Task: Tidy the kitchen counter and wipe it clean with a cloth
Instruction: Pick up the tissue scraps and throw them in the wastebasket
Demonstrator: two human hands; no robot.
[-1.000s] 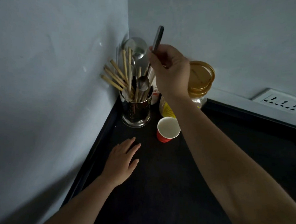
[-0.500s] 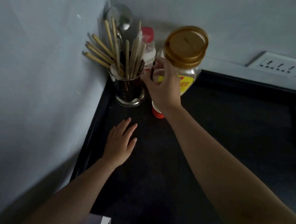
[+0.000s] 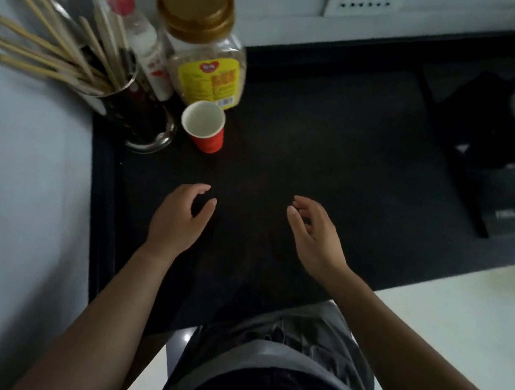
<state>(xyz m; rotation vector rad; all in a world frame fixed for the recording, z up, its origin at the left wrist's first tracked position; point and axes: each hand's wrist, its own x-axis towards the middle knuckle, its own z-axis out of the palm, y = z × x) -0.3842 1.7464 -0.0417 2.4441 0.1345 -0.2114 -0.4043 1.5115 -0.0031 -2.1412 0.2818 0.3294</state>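
Observation:
The black counter (image 3: 327, 144) fills the middle of the head view. In its far left corner stands a metal utensil holder (image 3: 135, 120) full of chopsticks and spoons. Beside it are a white bottle with a red cap (image 3: 147, 49), a clear jar with a gold lid and yellow label (image 3: 206, 58), and a red paper cup (image 3: 204, 126), upright and empty. My left hand (image 3: 180, 217) and my right hand (image 3: 314, 230) hover over the near part of the counter, fingers loosely curled and apart, holding nothing. No cloth is in view.
A grey wall (image 3: 33, 183) borders the counter on the left. A black gas stove (image 3: 497, 141) sits at the right. A white power strip (image 3: 365, 2) lies along the back wall. The pale cabinet front (image 3: 453, 309) shows below the counter edge.
My right hand dropped the utensil into the holder, then drew back from the corner to the near counter. My left hand lifted off the counter. The camera tilted down.

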